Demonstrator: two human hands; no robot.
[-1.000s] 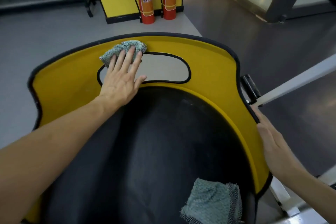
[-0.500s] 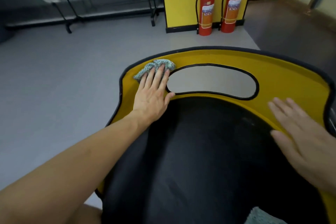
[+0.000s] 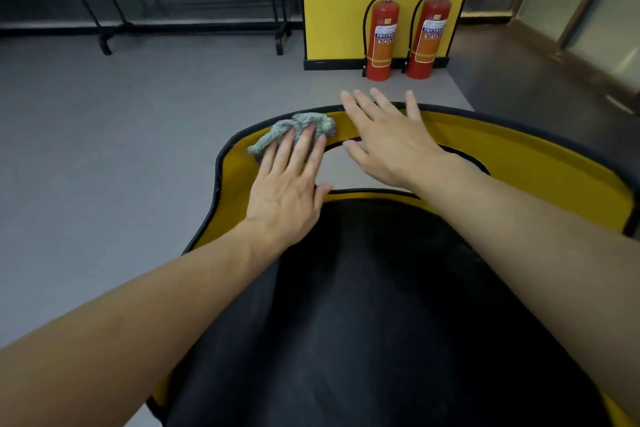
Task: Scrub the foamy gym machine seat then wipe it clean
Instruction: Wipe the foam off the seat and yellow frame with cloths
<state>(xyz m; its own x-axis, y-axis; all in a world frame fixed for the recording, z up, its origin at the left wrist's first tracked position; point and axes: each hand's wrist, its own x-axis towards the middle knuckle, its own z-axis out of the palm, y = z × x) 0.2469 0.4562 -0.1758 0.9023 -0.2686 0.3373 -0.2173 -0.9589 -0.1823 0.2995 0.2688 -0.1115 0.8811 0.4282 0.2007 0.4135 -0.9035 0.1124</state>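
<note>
Your left hand (image 3: 289, 191) pressed the cloth (image 3: 294, 130) flat-fingered, not clenched, onto the seat (image 3: 381, 305) at its yellow far rim, your right hand (image 3: 384, 139) hovered released just beside it, and no foam showed, so wiping seemed nearly finished.

Our left hand (image 3: 287, 191) and right hand (image 3: 388, 142) crowd the seat's (image 3: 381, 305) yellow far rim; its black middle lies open, the grey floor (image 3: 121, 149) beyond bare.
</note>
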